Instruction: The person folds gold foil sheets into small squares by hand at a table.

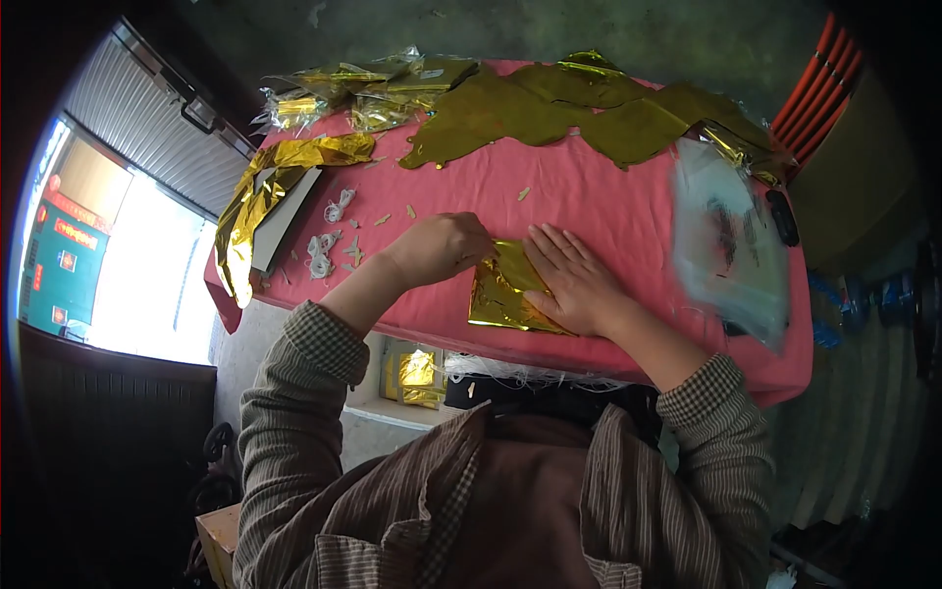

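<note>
A small folded gold foil sheet lies on the pink tablecloth near the table's front edge. My left hand has its fingers curled and pinches the sheet's upper left corner. My right hand lies flat, palm down, on the sheet's right part and presses it to the table, hiding that side. Both sleeves are checked brown fabric.
Large crumpled gold foil sheets cover the far side. A foil-wrapped board hangs over the left edge, with white scraps beside it. A clear plastic bag and a black object lie at the right. More foil packs sit under the table.
</note>
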`<action>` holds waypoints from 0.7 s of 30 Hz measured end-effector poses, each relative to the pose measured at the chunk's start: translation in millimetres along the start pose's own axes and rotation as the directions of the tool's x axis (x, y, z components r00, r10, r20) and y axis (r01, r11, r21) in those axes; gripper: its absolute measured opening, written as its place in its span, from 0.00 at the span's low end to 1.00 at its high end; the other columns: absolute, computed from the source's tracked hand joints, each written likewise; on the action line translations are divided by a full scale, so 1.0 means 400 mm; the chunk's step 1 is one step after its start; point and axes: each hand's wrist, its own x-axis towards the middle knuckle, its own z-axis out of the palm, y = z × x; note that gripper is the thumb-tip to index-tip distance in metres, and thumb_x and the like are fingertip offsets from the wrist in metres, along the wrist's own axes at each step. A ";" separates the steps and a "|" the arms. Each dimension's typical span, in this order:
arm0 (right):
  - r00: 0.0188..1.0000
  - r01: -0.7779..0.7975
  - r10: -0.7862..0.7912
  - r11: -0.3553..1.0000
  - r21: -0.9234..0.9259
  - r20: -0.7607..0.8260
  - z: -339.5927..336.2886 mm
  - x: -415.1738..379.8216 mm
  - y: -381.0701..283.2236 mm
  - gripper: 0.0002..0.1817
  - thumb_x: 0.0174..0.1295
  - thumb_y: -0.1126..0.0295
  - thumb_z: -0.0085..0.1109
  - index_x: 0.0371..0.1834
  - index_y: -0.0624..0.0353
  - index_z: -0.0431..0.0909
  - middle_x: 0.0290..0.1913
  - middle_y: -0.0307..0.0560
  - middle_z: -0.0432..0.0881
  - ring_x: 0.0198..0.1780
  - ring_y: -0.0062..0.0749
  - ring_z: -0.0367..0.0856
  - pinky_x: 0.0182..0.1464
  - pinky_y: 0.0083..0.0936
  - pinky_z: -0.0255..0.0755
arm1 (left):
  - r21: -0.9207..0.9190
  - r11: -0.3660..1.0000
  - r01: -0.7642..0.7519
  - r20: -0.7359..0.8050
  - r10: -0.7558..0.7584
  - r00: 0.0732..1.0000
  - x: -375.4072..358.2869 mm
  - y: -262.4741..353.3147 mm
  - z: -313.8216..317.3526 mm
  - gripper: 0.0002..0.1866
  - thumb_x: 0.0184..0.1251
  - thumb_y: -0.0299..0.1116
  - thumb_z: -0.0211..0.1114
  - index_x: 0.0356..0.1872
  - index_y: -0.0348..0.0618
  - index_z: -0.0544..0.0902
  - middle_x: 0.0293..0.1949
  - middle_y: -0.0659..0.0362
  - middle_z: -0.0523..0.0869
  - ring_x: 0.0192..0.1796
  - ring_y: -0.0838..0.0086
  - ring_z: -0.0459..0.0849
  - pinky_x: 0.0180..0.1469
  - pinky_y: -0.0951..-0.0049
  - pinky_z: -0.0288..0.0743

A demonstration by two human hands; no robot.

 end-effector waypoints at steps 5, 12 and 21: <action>1.000 -0.003 0.003 1.000 -0.001 -0.013 0.002 0.000 -0.001 0.37 0.65 0.49 0.39 0.70 0.65 0.49 0.73 0.56 0.48 0.74 0.41 0.43 0.74 0.36 0.34 | 0.012 1.000 0.009 -0.105 -0.008 0.994 -0.016 0.009 0.008 0.08 0.48 0.25 0.64 0.33 0.40 0.81 0.37 0.57 0.83 0.42 0.65 0.80 0.42 0.67 0.78; 0.999 0.009 -0.009 1.000 0.004 -0.032 0.013 -0.003 0.004 0.38 0.65 0.47 0.40 0.70 0.64 0.48 0.73 0.55 0.48 0.74 0.41 0.42 0.74 0.36 0.34 | 0.136 0.990 -0.031 -0.179 0.055 0.982 -0.049 0.029 0.039 0.09 0.49 0.26 0.61 0.34 0.40 0.81 0.38 0.61 0.82 0.43 0.69 0.80 0.43 0.72 0.78; 0.999 0.046 -0.047 0.999 0.015 0.016 -0.005 -0.001 0.001 0.35 0.65 0.41 0.35 0.72 0.45 0.52 0.73 0.56 0.45 0.74 0.48 0.40 0.73 0.38 0.34 | -0.068 0.991 0.113 -0.106 -0.120 0.987 -0.102 0.058 0.020 0.20 0.53 0.23 0.59 0.51 0.40 0.79 0.50 0.54 0.81 0.60 0.57 0.73 0.62 0.61 0.66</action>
